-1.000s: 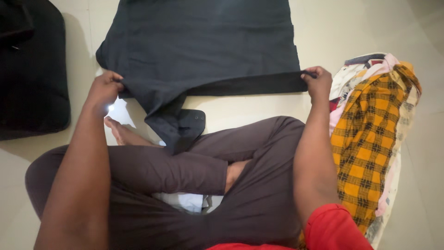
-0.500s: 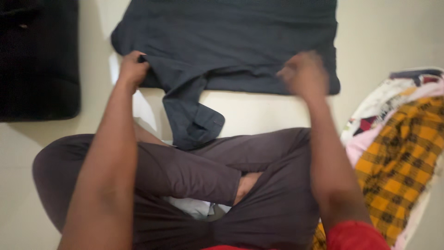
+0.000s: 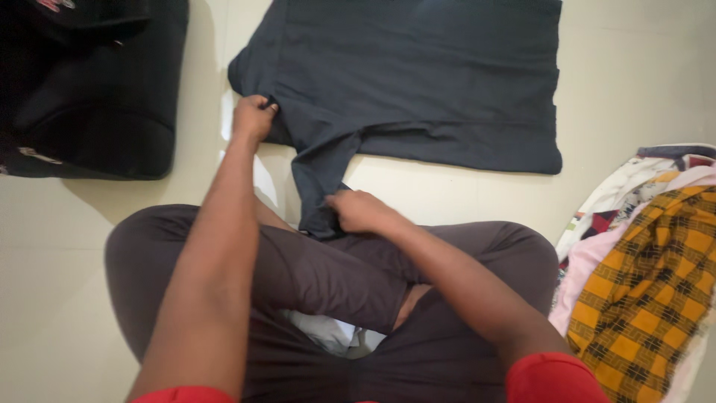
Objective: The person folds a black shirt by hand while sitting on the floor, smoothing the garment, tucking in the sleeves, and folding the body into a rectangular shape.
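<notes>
**Two hands on a dark shirt spread over the floor**

At the far left a black bag (image 3: 89, 89) sits on the pale tiled floor (image 3: 60, 298); its top looks closed and nothing inside it shows. Just to its right the left hand (image 3: 253, 118) reaches forward at the end of a long, nearly straight arm, knuckles up, fingers pinched on the shoulder edge of the dark shirt (image 3: 425, 75). That shirt lies flat on the floor ahead of the person, its body stretching from the left hand across to the right side of the view, the lower hem folded in a straight line. One sleeve (image 3: 321, 179) hangs down from the body toward the person's lap, crumpled at its cuff.

The right hand (image 3: 362, 211) comes in low from the right, forearm crossing over the thigh, wrist bent inward, fingers closed on the end of that sleeve close to the knee. Beneath both arms are the person's crossed legs in dark brown trousers (image 3: 328, 276), with a scrap of white cloth (image 3: 324, 332) showing in the gap between them.

At the far right a pile of clothes (image 3: 641, 276) lies on the floor, a yellow-and-black checked piece on top, pink and white patterned pieces under it
</notes>
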